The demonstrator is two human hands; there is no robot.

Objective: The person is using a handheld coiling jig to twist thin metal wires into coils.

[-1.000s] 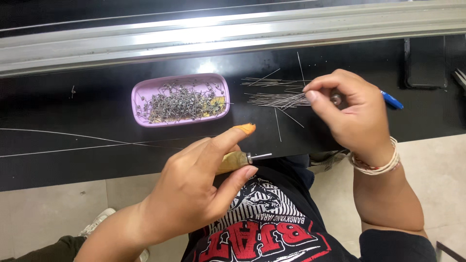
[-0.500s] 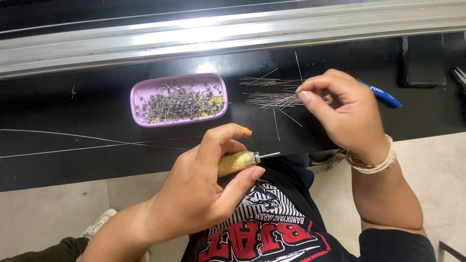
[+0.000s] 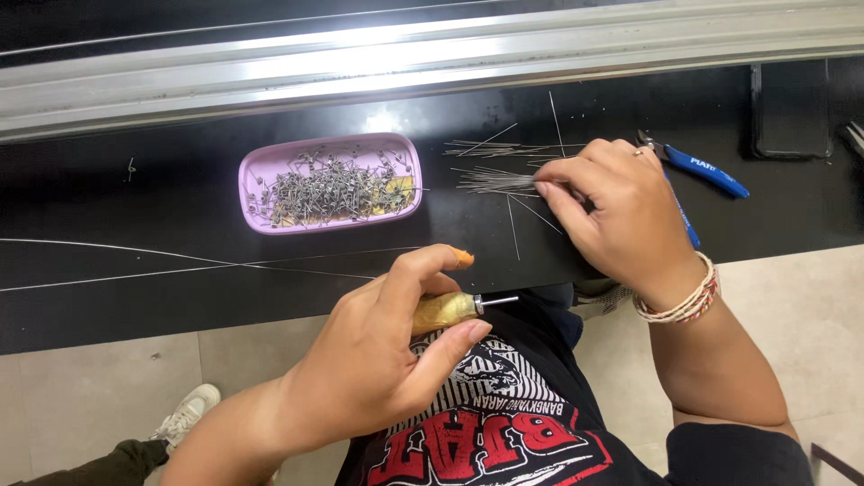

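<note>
Left hand (image 3: 378,360), lower centre of frame: fingers curled shut round a gold-handled tool (image 3: 450,310), thumb under, forefinger arched over. Its metal tip pokes out to the right, over the table's near edge, above the lap

Right hand (image 3: 621,216), centre right: thumb and forefinger pinched closed at the end of a bundle of thin wires (image 3: 490,182). Whether one wire or several sit in the pinch cannot be told. More loose wires (image 3: 504,148) lie fanned just above, some crossing

Pink tray (image 3: 261,171), upper left of centre, heaped with small metal bits, near the bundle but apart from it

Blue pliers (image 3: 706,169) at right, partly under the right hand

Two long wires (image 3: 180,265) run across the black table (image 3: 108,306) from the left edge toward the centre

Risks, as judged:
- wires are fine and lie close together; a pinch may lift more than one, or drag neighbours askew
- a stray sweep of the right wrist could push wires off the near edge onto the floor
- tool tip is pointed and hangs over the lap; a slip of the grip sends it down
- long wires near the left forearm could snag and be pulled off the table
</note>
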